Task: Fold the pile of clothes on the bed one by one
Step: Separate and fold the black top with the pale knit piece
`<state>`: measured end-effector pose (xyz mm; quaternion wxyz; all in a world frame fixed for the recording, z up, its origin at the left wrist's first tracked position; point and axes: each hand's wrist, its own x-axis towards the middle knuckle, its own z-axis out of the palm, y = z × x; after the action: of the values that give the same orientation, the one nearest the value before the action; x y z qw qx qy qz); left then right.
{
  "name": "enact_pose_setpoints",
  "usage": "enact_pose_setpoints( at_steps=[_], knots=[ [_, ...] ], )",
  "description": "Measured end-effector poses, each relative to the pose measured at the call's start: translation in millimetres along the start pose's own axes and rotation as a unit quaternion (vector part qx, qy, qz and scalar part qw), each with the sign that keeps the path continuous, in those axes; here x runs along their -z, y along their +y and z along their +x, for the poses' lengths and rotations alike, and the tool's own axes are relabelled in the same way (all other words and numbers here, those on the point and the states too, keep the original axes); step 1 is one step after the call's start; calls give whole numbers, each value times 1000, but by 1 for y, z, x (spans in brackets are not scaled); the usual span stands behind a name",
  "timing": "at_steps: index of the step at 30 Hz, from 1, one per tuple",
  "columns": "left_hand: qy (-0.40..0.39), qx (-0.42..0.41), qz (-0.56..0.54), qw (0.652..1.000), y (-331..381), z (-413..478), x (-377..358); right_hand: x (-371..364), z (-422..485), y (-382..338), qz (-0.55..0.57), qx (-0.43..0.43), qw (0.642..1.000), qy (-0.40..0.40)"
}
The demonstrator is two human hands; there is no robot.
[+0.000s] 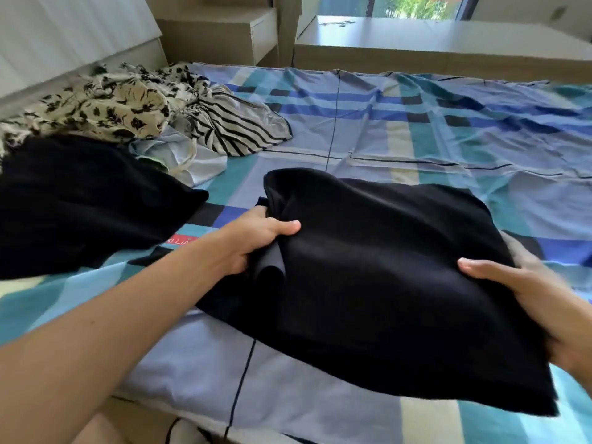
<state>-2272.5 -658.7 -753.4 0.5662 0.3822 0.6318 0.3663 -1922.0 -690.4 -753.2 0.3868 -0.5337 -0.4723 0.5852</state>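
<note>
**Black garment held over bed**

A black garment (384, 267) lies partly on the plaid bedsheet (448, 129), w/ left hand (256, 238) gripping its bunched left edge & right hand (525, 293) clasping its right side, thumb on top. Unfolded pile (121, 107) sits at far left, beside another black item (80, 203).

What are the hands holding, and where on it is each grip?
Both hold the black garment: the left hand grips bunched fabric at its left edge, the right hand its right edge, thumb on top.
</note>
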Motion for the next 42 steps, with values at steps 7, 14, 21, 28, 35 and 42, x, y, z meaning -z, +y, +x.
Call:
enact_pose_setpoints(
  at_steps=[7, 14, 21, 28, 35, 42],
  knots=[
    [31, 42, 119, 991, -7, 17, -3, 3, -3, 23, -52, -145, 988, 7],
    [104, 15, 388, 916, 0, 26, 49, -6, -5, 28, -117, -121, 986, 12],
    [179, -327, 561, 739, -10, 9, -8, -10, 7, 26, -84, -128, 988, 27],
    [-68, -220, 520, 822, -55, 9, -73, -16, 13, 37, -18, -127, 991, 45],
    [-93, -213, 458, 858, -56, 2, -89, 31, -1, 5, -12, -74, 995, 71],
    [-83, -206, 551, 805, -72, -2, -105, 38, 2, 11, -47, -136, 987, 74]
  ],
)
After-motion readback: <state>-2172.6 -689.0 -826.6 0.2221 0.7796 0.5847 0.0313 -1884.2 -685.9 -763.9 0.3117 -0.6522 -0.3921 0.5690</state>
